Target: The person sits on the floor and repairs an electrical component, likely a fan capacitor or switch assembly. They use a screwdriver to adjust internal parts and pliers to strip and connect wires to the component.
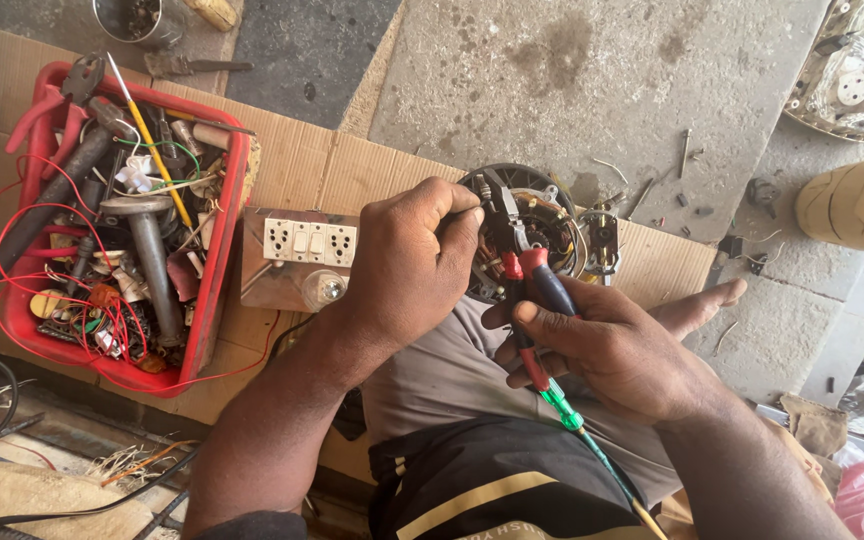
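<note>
Motor (537, 225) sits just ahead of both hands. Left hand (407, 265) pinches its rim wire; right hand (617, 345) grips pliers (532, 275), long axis pointing forward into the windings.

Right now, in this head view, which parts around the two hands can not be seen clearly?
- Pliers: the tips are lost among the windings of the round motor part; what they pinch is too small to tell.
- Left hand: its fingertips curl under, hiding what they press.
- Green screwdriver: its far end is cut off by the bottom edge.
- Right hand: it covers the plier handles' lower part.
</note>
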The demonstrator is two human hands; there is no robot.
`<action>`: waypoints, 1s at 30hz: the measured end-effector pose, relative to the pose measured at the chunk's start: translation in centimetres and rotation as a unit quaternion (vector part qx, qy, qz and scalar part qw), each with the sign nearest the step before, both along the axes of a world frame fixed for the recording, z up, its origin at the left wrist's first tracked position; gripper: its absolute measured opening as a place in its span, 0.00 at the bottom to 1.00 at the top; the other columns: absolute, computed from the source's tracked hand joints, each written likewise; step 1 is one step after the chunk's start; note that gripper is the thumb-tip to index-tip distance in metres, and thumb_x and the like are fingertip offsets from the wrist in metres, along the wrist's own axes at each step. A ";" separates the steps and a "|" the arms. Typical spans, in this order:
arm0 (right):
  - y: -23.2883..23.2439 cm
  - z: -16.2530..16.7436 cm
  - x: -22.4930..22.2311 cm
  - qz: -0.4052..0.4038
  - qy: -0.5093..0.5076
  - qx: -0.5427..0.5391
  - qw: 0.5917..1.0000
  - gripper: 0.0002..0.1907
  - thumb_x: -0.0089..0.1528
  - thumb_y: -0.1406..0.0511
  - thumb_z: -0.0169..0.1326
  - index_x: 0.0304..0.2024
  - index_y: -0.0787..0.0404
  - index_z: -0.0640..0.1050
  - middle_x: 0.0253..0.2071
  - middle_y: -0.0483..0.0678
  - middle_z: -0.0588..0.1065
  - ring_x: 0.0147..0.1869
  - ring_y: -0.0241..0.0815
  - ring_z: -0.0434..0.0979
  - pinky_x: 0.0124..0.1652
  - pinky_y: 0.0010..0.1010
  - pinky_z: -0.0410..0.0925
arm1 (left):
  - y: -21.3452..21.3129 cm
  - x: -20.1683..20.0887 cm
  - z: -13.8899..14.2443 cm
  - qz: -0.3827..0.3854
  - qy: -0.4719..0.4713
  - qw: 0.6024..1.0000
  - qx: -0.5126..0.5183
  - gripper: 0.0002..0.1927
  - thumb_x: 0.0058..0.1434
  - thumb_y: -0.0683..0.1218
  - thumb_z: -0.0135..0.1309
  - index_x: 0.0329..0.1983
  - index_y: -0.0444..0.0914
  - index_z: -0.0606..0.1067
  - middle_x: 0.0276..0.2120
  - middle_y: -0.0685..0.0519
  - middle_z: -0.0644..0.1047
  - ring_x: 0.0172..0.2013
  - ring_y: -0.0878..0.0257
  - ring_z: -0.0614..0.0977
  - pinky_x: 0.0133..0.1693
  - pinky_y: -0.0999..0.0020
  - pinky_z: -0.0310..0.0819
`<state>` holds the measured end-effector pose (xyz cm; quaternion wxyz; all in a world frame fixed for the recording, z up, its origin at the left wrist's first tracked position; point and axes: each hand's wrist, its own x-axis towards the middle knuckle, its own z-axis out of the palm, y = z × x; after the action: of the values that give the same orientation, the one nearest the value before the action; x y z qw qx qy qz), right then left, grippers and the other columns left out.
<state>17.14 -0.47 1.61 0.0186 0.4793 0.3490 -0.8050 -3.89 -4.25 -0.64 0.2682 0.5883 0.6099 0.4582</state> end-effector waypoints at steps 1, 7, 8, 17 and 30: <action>0.0 0.0 0.0 0.003 -0.008 0.001 1.000 0.24 0.64 0.57 0.49 0.53 0.69 0.78 0.37 0.56 0.81 0.41 0.42 0.82 0.41 0.34 0.75 | 0.0 0.0 0.0 0.001 0.000 1.000 -0.001 0.02 0.66 0.36 0.57 0.39 0.30 0.76 0.32 0.44 0.82 0.34 0.58 0.88 0.34 0.67 0.82; -0.2 -0.4 0.2 0.005 -0.034 0.019 0.999 0.23 0.65 0.57 0.51 0.52 0.70 0.80 0.37 0.54 0.79 0.37 0.38 0.77 0.37 0.31 0.70 | 0.0 -0.1 0.0 0.000 -0.004 1.000 -0.012 0.02 0.66 0.36 0.57 0.38 0.31 0.76 0.31 0.45 0.82 0.33 0.59 0.88 0.34 0.67 0.81; -0.3 -0.6 0.3 0.000 -0.038 0.023 0.999 0.23 0.65 0.57 0.52 0.51 0.70 0.80 0.37 0.53 0.78 0.36 0.37 0.75 0.36 0.30 0.68 | 0.0 -0.1 0.0 0.000 -0.005 1.000 -0.009 0.02 0.66 0.36 0.57 0.38 0.31 0.76 0.31 0.45 0.82 0.33 0.59 0.88 0.34 0.67 0.81; -2.7 -3.9 -0.6 -0.077 0.099 -0.101 0.987 0.20 0.46 0.80 0.47 0.42 0.72 0.73 0.39 0.56 0.80 0.33 0.43 0.76 0.34 0.32 0.69 | 0.2 0.1 -0.1 -0.006 -0.019 1.000 0.006 0.01 0.66 0.34 0.57 0.39 0.31 0.76 0.32 0.46 0.82 0.34 0.60 0.88 0.34 0.69 0.82; -5.5 -5.7 -2.7 -0.143 0.060 -0.031 0.987 0.15 0.50 0.82 0.38 0.33 0.67 0.71 0.24 0.53 0.71 0.21 0.40 0.67 0.19 0.29 0.57 | -1.0 1.1 -0.5 0.032 -0.008 0.999 0.030 0.03 0.64 0.34 0.59 0.40 0.31 0.76 0.33 0.44 0.82 0.35 0.55 0.87 0.36 0.65 0.81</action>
<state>14.42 -5.96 -4.13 -0.1029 0.4742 0.2525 -0.8371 -2.74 -5.22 -1.14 0.2407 0.5723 0.6123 0.4896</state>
